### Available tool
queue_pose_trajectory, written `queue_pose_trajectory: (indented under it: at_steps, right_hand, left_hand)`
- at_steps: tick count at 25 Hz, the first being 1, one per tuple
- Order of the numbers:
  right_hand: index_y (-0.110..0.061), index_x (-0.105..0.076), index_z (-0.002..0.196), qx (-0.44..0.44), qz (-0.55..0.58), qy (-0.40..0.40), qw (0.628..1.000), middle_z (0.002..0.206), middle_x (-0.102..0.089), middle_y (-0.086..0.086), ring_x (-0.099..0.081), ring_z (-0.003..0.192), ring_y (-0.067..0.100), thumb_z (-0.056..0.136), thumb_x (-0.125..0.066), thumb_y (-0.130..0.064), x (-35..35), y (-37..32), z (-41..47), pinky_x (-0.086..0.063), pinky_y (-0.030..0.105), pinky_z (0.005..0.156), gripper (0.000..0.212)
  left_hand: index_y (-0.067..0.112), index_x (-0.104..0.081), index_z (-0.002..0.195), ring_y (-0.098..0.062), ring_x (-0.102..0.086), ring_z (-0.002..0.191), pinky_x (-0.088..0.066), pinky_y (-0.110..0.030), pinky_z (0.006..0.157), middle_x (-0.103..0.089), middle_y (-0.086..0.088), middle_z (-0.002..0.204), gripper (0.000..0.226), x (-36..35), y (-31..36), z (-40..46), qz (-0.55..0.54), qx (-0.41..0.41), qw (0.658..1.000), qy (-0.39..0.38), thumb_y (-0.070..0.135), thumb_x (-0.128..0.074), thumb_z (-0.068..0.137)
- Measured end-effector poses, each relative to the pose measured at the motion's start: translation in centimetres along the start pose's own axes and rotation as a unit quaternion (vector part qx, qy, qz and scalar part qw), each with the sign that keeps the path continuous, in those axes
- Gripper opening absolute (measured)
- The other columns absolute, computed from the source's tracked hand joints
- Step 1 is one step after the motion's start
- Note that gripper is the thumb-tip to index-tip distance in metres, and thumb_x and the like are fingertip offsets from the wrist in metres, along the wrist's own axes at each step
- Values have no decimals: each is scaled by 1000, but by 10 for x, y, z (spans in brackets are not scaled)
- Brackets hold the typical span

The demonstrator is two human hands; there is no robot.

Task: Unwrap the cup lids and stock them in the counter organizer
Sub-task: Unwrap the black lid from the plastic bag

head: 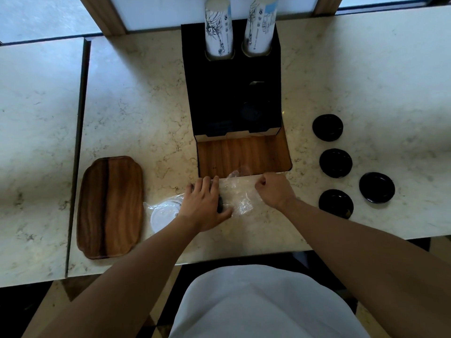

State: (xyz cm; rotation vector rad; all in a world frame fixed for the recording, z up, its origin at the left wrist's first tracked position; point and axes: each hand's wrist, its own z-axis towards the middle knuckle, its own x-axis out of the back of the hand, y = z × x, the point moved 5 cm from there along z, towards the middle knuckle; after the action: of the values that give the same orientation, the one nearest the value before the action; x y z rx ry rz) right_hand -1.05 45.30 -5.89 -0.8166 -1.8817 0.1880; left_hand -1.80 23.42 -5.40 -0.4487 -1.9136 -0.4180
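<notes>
My left hand [206,206] presses down on a black cup lid [220,203] wrapped in clear plastic wrap [238,196]; only the lid's edge shows under my fingers. My right hand [274,189] is closed in a fist on the wrap's right end, just in front of the organizer. A white lid [162,214] in clear plastic lies left of my left wrist. The black counter organizer [233,93] with a wood-grain front [244,154] stands at centre. Several bare black lids [335,162] lie on the counter to the right.
Two tall stacks of printed paper cups [218,28] stand in the organizer's back slots. A wooden tray [111,207] lies at the left near the counter's front edge. A seam [78,142] splits the marble counter on the left.
</notes>
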Motion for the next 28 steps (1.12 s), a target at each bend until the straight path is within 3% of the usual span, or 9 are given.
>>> queue_pose_trajectory:
  at_steps: [2,7,10,13,17,19,21,23,28]
  right_hand:
    - [-20,-52,65,-1,7,2,1000,67,-55,-5,-59,74,20,94,-53,-20,-2,2,2,-37,28,56,29]
    - [-13,-64,103,-3,99,53,994,86,-63,-3,-63,84,18,95,-57,-18,6,-4,1,-52,32,74,12]
    - [-16,-64,98,43,92,99,990,87,-66,-5,-63,77,12,93,-59,-19,13,-23,-4,-54,30,70,8]
    - [-17,-69,94,61,61,48,995,88,-70,-2,-66,80,14,94,-55,-20,0,-35,-5,-56,31,71,14]
    - [-10,-70,113,10,101,1,995,108,-72,4,-66,96,19,100,-49,-20,-17,-34,-3,-53,30,85,27]
    - [-8,-70,115,-35,151,-14,988,113,-71,8,-68,101,23,99,-50,-14,-22,-32,-2,-56,39,93,26]
    - [-12,-71,101,-88,226,-33,970,107,-73,13,-70,94,25,98,-48,-7,-25,-33,-1,-59,44,89,24]
    - [-15,-69,85,-123,283,-48,950,99,-74,17,-69,80,23,99,-45,-2,-27,-36,-2,-61,40,81,31]
    - [-2,-69,102,-198,398,-105,890,85,-66,14,-61,57,17,104,-37,-1,-29,-44,-13,-63,40,70,32]
  left_hand:
    - [8,-25,156,-34,-38,134,-33,-55,112,-42,-15,147,106,-1,-1,0,-3,0,1000,3,85,-26,83]
    - [8,-17,159,-34,-35,139,-30,-54,115,-38,-15,152,113,-4,-3,-1,-22,5,1000,-2,89,-26,81]
    - [9,-7,160,-35,-30,143,-26,-52,117,-32,-15,157,118,-5,-5,-2,-48,6,999,-9,91,-30,78]
    - [14,-3,160,-35,-27,146,-24,-52,119,-29,-15,159,119,-3,-8,-4,-83,5,996,-13,91,-38,76]
    - [16,-6,159,-35,-31,144,-26,-52,119,-31,-14,157,121,1,-12,-11,-93,9,996,-1,91,-43,72]
    - [15,-7,159,-35,-33,142,-29,-52,118,-33,-15,155,122,2,-16,-17,-96,12,995,6,91,-45,70]
    - [13,-9,158,-34,-36,138,-32,-51,117,-35,-14,152,124,2,-22,-22,-93,16,995,12,91,-47,68]
    - [13,-11,158,-32,-38,135,-33,-49,116,-38,-12,149,126,1,-28,-30,-87,26,996,17,91,-47,66]
    - [8,-22,156,-33,-42,130,-33,-47,112,-44,-12,143,129,-3,-44,-44,-69,57,996,20,88,-54,61]
